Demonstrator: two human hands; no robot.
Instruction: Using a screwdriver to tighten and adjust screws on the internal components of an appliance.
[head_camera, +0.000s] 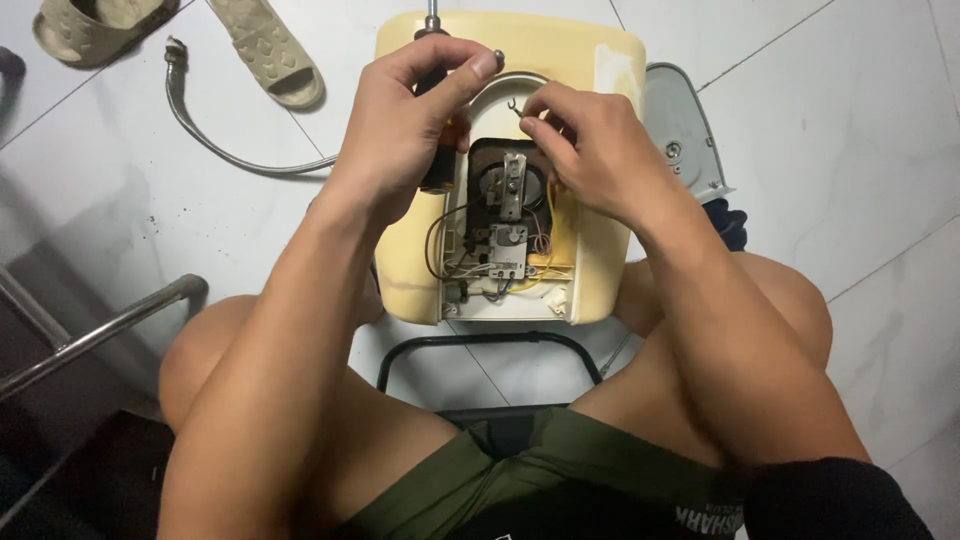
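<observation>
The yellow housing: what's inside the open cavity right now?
Inside the yellow housing sit a dark round motor part, a metal bracket, a small grey switch block and coloured wires. The right hand covers the cavity's upper right.

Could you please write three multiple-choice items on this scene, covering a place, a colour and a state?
1. Where do the sandals lie?
A. Upper left floor
B. On the appliance
C. Beside the right knee

2. What colour is the appliance casing?
A. Blue
B. Pale yellow
C. Red

3. What state is the casing in?
A. Sealed shut
B. Wrapped in cloth
C. Open, wiring exposed

Answers: 1 A, they rest on the tiles at upper left. 2 B, its shell is cream-yellow. 3 C, wires and a metal bracket show between the left hand, which grips a dark-handled tool, and the right hand.
</observation>
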